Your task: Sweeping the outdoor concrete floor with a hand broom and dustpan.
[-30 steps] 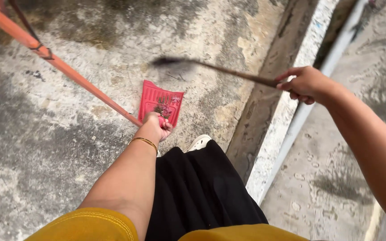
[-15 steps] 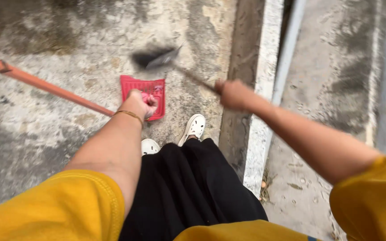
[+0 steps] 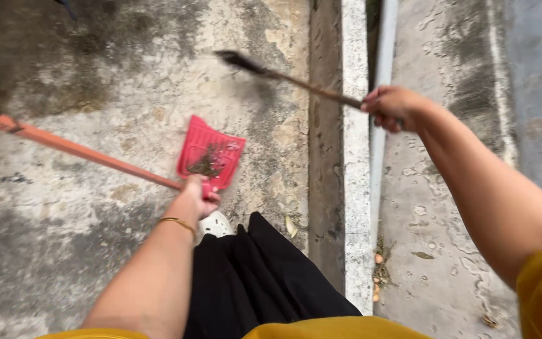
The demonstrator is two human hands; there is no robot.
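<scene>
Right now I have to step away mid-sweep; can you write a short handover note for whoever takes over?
Left hand: gripping the handle of the red plastic dustpan, held low over the stained concrete floor.
Right hand: closed around the thin brown stick handle of the dark-bristled broom, bristle end out over the floor beyond the dustpan.
Done: a small pile of dark debris already sits in the dustpan.
Left: dry leaves and bits lie beside the raised concrete kerb, near the grey pipe. An orange pole runs across the floor behind the dustpan.
</scene>
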